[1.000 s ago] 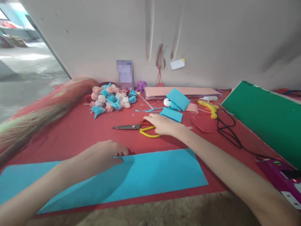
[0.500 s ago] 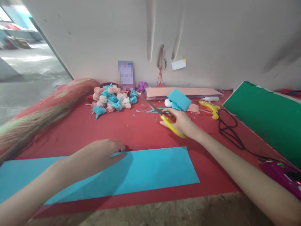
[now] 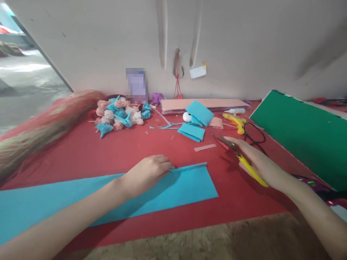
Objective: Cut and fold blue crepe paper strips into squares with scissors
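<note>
A long sheet of blue crepe paper (image 3: 187,187) lies across the near part of the red tabletop. My left hand (image 3: 150,173) is closed on its far edge, which lifts a little at the fingers; the fingertips are partly hidden. Over the table to the right, my right hand (image 3: 261,164) grips yellow-handled scissors (image 3: 251,170), blades pointing away to the left. The scissors are apart from the sheet. Beyond them lie a folded blue paper piece (image 3: 191,132), a second blue folded piece (image 3: 200,113) and a pale pink strip (image 3: 205,147).
Paper roses (image 3: 119,113) in blue, pink and white are heaped at the back left, beside a fibrous bundle (image 3: 54,119). A pink paper stack (image 3: 200,104) lies along the wall. Towards the right are a yellow glue gun (image 3: 235,122), its black cord and a green board (image 3: 300,137).
My left hand has moved right along the sheet and closed on its far edge. My right hand has drawn the scissors right and nearer, uncovering the folded blue piece and pink strip.
</note>
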`<state>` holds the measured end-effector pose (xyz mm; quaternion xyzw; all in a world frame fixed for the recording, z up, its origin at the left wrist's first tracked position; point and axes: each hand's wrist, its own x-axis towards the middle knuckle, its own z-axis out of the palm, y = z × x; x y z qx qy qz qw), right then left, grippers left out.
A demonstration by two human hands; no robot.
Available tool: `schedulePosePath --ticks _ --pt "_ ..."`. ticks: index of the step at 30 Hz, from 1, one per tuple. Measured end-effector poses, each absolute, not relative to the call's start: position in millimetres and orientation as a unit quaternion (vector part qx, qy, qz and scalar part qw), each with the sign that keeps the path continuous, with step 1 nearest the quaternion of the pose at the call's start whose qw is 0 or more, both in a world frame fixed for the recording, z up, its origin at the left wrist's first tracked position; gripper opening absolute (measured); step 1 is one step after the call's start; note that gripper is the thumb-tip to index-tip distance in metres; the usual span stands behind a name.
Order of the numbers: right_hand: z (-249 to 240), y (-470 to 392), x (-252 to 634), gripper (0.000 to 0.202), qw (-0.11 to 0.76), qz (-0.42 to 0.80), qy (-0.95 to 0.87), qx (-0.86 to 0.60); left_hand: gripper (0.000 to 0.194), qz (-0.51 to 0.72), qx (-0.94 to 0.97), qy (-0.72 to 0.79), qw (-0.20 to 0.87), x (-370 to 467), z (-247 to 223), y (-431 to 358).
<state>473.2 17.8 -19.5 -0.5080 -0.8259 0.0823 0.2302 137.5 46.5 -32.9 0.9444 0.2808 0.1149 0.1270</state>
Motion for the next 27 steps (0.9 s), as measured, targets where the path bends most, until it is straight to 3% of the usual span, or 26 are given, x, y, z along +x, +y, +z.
schedulePosePath --ticks 11,20,27 --pt "-38 8 514 0.065 0.146 -0.039 -0.884 -0.443 0.028 0.143 0.960 0.229 0.071 128 -34 60" --pt "-39 10 530 0.063 0.087 -0.069 -0.899 -0.423 0.029 0.129 0.921 0.282 0.235 180 -31 67" --pt "-36 4 533 0.063 0.080 -0.022 -0.887 -0.454 0.015 0.155 0.904 0.268 0.296 200 -34 72"
